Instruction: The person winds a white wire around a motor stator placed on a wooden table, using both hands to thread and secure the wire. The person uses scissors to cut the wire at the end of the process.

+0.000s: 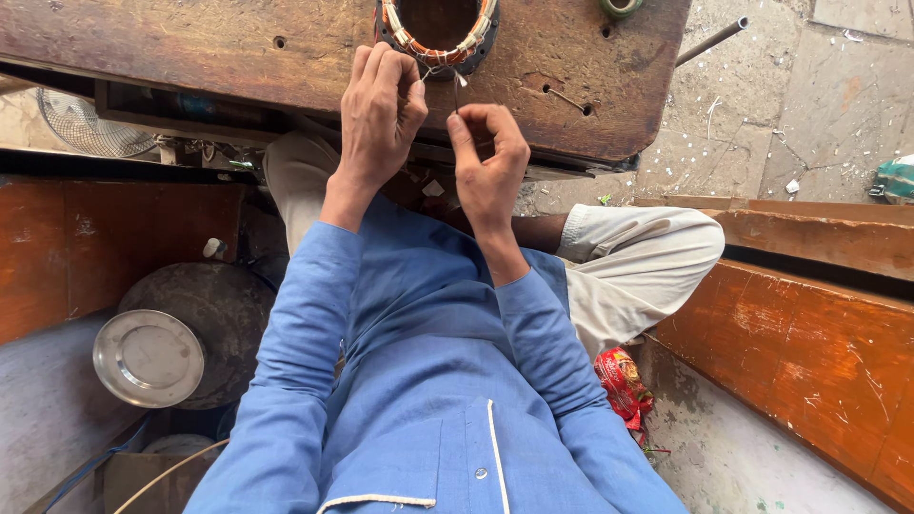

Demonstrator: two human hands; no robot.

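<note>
Thread [455, 95] pinched taut between both grips: left hand [381, 114], right hand [488, 157], below stator winding [438, 43].

The counter [238, 48] is a worn, dark brown wooden slab, scratched and pocked with small holes. A ring-shaped motor winding [438, 36], its copper coils bound in pale and orange lacing, lies on it at the far edge. Right of the winding, a green tape roll [621, 6] sits at the counter's far edge, partly cut off from view.
</note>
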